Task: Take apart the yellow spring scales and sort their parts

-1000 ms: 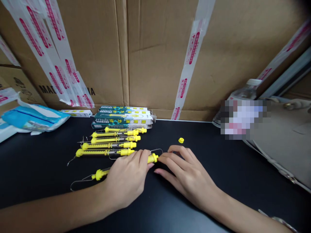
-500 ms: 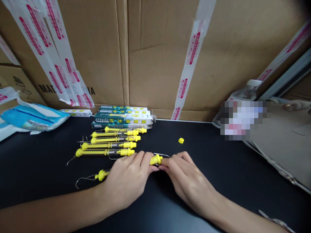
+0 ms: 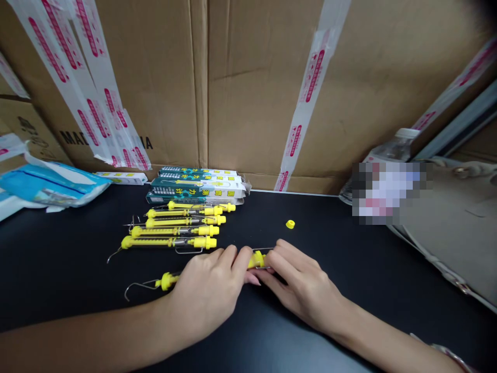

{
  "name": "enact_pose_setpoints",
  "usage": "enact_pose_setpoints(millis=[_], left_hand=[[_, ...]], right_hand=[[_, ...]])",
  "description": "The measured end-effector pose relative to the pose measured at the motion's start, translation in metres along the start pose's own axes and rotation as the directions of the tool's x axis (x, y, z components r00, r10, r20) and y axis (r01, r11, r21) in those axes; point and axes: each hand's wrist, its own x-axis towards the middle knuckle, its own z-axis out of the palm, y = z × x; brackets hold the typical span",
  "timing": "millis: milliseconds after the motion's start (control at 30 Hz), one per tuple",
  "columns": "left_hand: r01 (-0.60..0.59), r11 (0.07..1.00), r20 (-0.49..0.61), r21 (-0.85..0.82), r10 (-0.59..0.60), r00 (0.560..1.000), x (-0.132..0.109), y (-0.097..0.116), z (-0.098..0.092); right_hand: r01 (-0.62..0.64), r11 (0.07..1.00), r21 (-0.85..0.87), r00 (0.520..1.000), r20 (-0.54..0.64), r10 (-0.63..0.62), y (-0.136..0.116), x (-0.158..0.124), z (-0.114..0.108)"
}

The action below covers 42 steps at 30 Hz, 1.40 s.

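My left hand is wrapped round a yellow spring scale with a metal hook at its left end; the middle of its tube is hidden under the fingers. At the scale's right end, my right hand is closed, its fingertips on the yellow end piece and the thin wire loop. Exactly what those fingertips pinch is partly hidden. A small yellow cap lies on the black table beyond my right hand. Several more spring scales lie in a row behind my left hand, hooks to the left.
Printed narrow boxes are stacked behind the row of scales. A blue plastic packet lies at the left. A big cardboard box walls off the back. To the right are a clear bottle and a beige bag.
My right fingers have shifted over the end of the spring scale, covering the tip that showed before. Both hands and the scale have moved slightly to the right.
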Motion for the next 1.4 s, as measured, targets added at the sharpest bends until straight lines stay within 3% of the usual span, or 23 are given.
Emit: enact_pose_setpoints(millis=[267,1400], left_hand=[[-0.023,1.0,0.09,0.001,0.023,0.996,0.0002,0.0004,-0.0057],[-0.049,0.998,0.039,-0.029,0.05,0.998,0.0038,0.0029,-0.0067]], right_hand=[[0.017,1.0,0.019,0.997,-0.077,-0.015,0.0003,-0.0016,0.0021],[0.05,0.998,0.036,0.993,-0.112,-0.045,0.0005,-0.0007,-0.0003]])
